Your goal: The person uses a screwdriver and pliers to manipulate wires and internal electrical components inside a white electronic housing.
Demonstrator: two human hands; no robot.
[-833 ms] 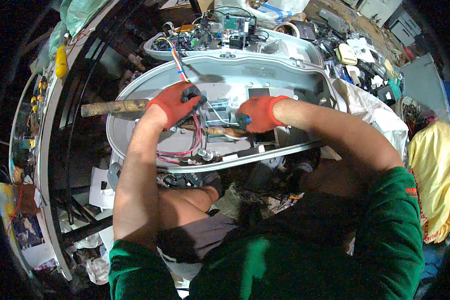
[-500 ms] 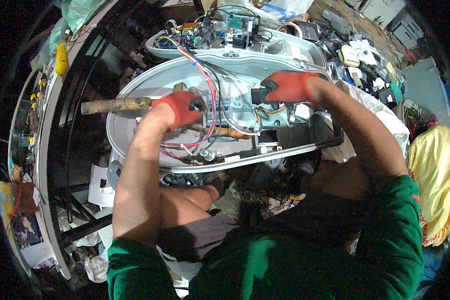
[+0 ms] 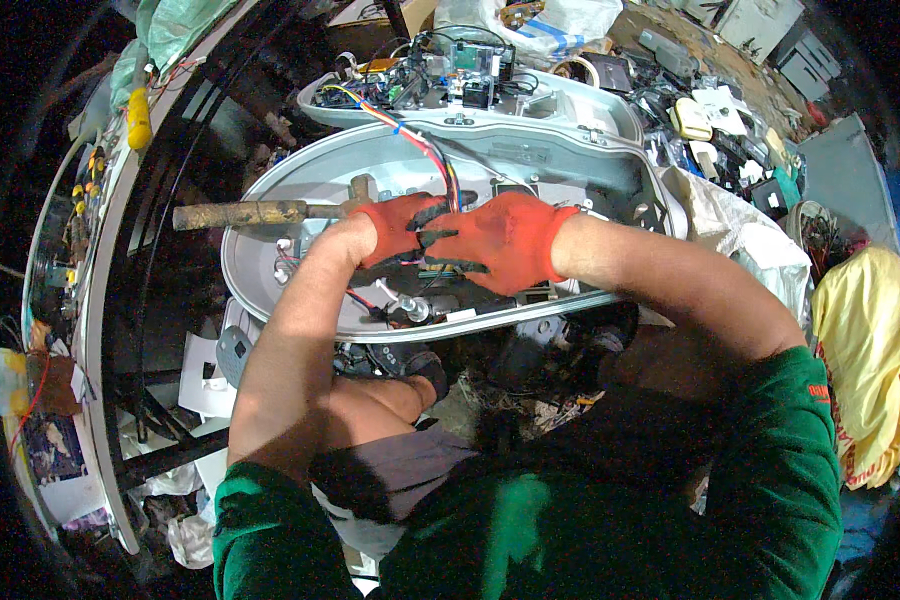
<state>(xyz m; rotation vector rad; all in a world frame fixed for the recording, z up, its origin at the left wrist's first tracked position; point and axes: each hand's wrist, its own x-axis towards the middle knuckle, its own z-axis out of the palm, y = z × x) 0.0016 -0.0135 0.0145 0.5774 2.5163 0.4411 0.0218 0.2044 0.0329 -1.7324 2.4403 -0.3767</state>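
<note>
A grey oval plastic housing (image 3: pixel 270 310) lies open in front of me. A bundle of coloured wires (image 3: pixel 425 145) runs from the electronics in its far half down between my hands. My right hand (image 3: pixel 510 240), in a red and black glove, is closed on the bundle. Beside it, my gloved left hand (image 3: pixel 395 228) has its fingers curled together, nearly touching the right fingertips; what they hold is hidden. A hammer (image 3: pixel 245 214) with a worn, wrapped handle lies across the housing's left rim, its head next to my left hand.
Circuit boards and cables (image 3: pixel 470 65) fill the housing's far half. Piled plastic and electronic scrap (image 3: pixel 715 120) lies to the far right, with a yellow sack (image 3: pixel 860 350) nearer. A metal frame (image 3: pixel 90 330) with a yellow-handled tool (image 3: pixel 138 120) stands at the left.
My right hand has moved left and nearer, meeting my left hand. The spread wires are now drawn together into a tighter bundle. The hammer has stayed in its place.
</note>
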